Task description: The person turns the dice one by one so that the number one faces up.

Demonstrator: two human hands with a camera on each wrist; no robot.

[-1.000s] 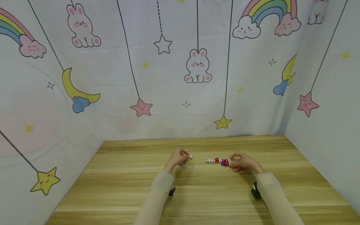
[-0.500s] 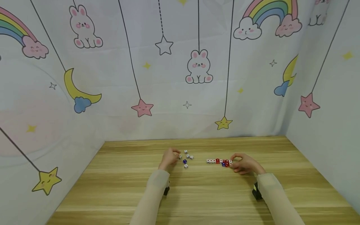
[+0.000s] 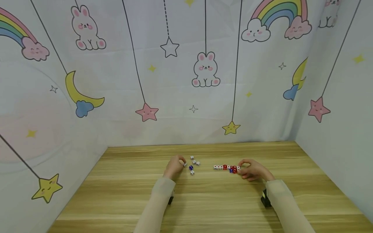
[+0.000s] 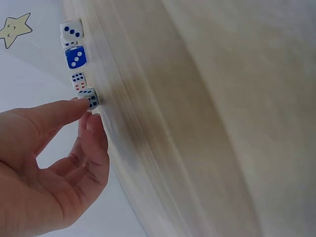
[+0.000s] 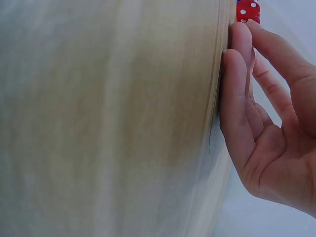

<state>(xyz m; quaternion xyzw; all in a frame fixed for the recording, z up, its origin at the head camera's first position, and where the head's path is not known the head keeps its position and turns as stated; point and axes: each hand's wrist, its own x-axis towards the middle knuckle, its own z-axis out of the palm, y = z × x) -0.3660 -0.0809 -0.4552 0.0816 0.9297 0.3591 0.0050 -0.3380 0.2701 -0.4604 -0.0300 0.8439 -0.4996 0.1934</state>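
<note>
My left hand (image 3: 175, 166) pinches a white die (image 4: 93, 96) with blue dots between thumb and fingertips, low over the wooden table. Just to its right lies a loose cluster: a blue die (image 3: 190, 167), a white die (image 3: 192, 172) nearer me, and several other white dice (image 3: 197, 163) behind. Further right, white and red dice form a straight row (image 3: 221, 167), with a small blue die (image 3: 231, 170) and a red die in front of its right part. My right hand (image 3: 253, 169) holds the row's right end; in the right wrist view its thumb touches a red die (image 5: 248, 11).
The wood-grain table (image 3: 204, 204) runs back to a white curtain (image 3: 180, 129) printed with rabbits, stars and rainbows. More white sheeting (image 3: 344, 155) closes off the sides. A dark wrist device (image 3: 265, 198) shows under the right sleeve.
My left hand moved left from the loose dice, uncovering the blue one, and now holds a white die slightly nearer me. The right hand stays at the row's end.
</note>
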